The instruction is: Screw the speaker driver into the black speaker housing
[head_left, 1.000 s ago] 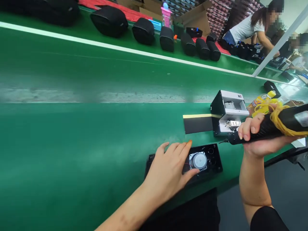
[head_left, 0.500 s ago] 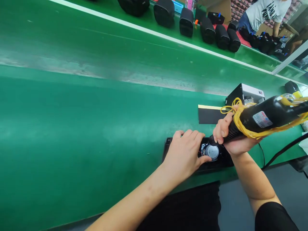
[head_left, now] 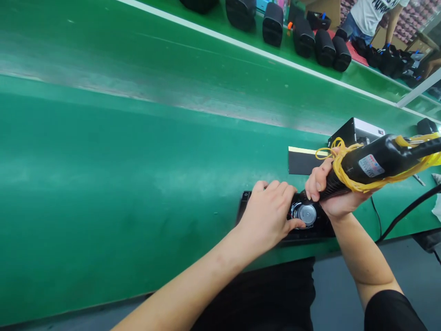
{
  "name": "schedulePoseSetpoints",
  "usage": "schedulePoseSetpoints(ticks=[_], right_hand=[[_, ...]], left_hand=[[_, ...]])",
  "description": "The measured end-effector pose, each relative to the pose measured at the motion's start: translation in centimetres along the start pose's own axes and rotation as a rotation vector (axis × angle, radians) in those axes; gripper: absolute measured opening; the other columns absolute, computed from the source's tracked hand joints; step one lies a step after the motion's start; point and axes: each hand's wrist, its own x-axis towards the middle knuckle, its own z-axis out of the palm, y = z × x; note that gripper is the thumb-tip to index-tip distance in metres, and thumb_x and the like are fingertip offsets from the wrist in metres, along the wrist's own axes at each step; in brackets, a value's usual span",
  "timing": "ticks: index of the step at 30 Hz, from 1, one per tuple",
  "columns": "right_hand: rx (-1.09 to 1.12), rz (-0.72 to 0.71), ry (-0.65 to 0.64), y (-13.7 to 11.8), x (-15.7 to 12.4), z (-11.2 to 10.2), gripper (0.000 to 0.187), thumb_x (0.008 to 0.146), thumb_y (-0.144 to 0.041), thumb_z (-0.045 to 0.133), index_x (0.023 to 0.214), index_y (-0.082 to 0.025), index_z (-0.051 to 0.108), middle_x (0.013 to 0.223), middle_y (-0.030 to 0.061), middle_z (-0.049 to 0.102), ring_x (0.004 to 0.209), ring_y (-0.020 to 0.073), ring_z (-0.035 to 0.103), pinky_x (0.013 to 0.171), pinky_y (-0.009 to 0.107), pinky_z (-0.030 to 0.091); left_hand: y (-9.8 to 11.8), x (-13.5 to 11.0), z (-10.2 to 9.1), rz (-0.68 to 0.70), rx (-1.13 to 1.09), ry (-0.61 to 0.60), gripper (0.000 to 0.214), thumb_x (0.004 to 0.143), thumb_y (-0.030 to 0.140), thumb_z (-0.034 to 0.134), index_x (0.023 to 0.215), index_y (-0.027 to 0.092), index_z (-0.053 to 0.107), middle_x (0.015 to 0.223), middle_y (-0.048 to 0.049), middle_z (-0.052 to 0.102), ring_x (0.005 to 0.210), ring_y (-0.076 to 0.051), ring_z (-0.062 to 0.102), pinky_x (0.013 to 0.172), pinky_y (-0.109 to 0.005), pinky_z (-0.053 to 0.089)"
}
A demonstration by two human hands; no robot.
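Left hand (head_left: 268, 211): spread over one black speaker housing (head_left: 319, 230)
Right hand (head_left: 339, 207): wrapped round one electric screwdriver (head_left: 353, 168), tip hidden
Speaker driver (head_left: 307, 214): one, inside the housing
Housing: on the green tabletop (head_left: 138, 184)

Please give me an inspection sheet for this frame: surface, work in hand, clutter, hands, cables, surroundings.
Surface: green bench, with a small speck left of the work.
Work in hand: black case lying on the bench, a round silver part showing in it; power screwdriver above its right end, tip hidden.
Clutter: dark strip with a pale yellow edge, beside a boxy machine partly hidden.
Hands: left hand lies over the case; right hand grips the screwdriver.
Cables: yellow cord wrapped around the screwdriver; thick black cable at right.
Surroundings: row of black boxes beyond; a co-worker at upper right.
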Motion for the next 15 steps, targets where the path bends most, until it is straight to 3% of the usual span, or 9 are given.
schedulePoseSetpoints(ticks=[5, 15], right_hand=[[0.005, -0.023, -0.009, 0.04, -0.06, 0.32, 0.076, 0.086, -0.094, 0.046, 0.111, -0.024, 0.06, 0.059, -0.0057, 0.05, 0.036, 0.0109, 0.041, 0.035, 0.022, 0.038], [0.043, -0.049, -0.159, 0.54, 0.03, 0.28, 0.068, 0.089, -0.089, 0.048, 0.094, -0.021, 0.058, 0.058, -0.0052, 0.05, 0.036, 0.01, 0.04, 0.033, 0.022, 0.036]], left_hand=[[-0.05, -0.07, 0.19, 0.011, 0.008, 0.02, 0.063, 0.083, 0.071, 0.071, 0.111, 0.015, 0.059, 0.11, -0.0071, 0.064, 0.111, -0.031, 0.059, 0.096, -0.045, 0.034], [0.06, 0.25, -0.21, -0.003, -0.015, -0.016, 0.062, 0.083, 0.069, 0.072, 0.111, 0.015, 0.061, 0.111, -0.008, 0.064, 0.112, -0.031, 0.058, 0.098, -0.047, 0.032]])
